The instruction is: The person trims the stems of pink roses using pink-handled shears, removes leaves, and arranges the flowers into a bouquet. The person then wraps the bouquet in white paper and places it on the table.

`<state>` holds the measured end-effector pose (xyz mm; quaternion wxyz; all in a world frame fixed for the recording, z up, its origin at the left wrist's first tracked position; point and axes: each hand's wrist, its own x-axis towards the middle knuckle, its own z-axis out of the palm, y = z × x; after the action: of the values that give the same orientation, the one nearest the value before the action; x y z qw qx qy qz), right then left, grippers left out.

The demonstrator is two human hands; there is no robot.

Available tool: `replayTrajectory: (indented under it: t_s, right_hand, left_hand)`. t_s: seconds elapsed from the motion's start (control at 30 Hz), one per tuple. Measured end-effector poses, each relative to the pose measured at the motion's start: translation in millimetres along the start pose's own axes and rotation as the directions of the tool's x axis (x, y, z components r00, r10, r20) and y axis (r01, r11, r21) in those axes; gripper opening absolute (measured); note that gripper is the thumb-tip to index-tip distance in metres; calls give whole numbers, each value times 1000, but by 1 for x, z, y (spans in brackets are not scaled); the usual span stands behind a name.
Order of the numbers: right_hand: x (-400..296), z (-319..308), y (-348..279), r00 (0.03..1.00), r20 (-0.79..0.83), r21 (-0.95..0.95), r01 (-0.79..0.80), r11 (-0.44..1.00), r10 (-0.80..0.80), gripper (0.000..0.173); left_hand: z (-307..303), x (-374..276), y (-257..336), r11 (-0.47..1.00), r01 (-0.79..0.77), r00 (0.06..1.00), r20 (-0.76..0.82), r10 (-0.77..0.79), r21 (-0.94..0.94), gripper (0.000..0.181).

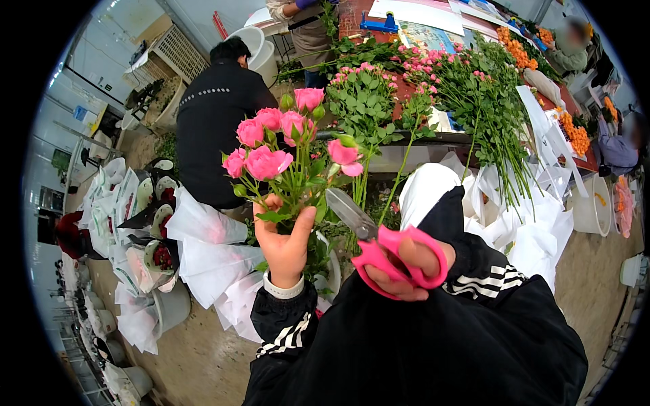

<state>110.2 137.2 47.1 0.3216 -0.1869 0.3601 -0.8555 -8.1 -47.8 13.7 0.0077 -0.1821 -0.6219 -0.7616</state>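
My left hand (284,243) grips the stems of a bunch of pink spray roses (266,162) at the middle of the view, blooms upward. My right hand (406,269) is hooked through the handles of pink-handled scissors (355,215). Their metal blades look closed and point up and left, toward the bunch. One pink rose (345,156) leans off to the right, just above the blade tips. The lower stems below my left hand are partly hidden by leaves and my sleeve.
A red table (355,18) ahead bears heaps of pink spray roses (363,96) and orange flowers (518,51). A person in black (221,122) is close ahead on the left. Paper-wrapped bouquets (203,221) stand at left, near a bucket (172,304). White wrapping paper (538,243) lies right; other people are around the table.
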Motion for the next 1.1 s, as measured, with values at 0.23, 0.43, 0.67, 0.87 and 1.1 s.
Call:
replayTrajectory:
  t_s: [0.23,0.43,0.67,0.87,1.1]
  right_hand:
    - [3,12,-12,931,-348,-205,36,978,-107,38]
    - [1,8,-48,534,-480,-842,-503,195,-696,38]
    - [-1,3,-59,654,-267,-827,-533,-180,-708,43]
    - [-1,-1,-61,666,-204,-808,-528,-261,-717,44]
    - [0,1,-65,693,-149,-733,-556,-391,-705,44]
  left_hand:
    - [-7,-1,-1,995,53,997,55,-49,-80,41]
    - [-21,-3,-3,985,109,989,117,-94,-137,40]
    - [-27,-1,4,973,147,969,224,-105,-176,49]
    - [-26,-1,5,969,173,954,274,-120,-179,49]
    - [-27,0,3,970,196,932,336,-138,-144,47]
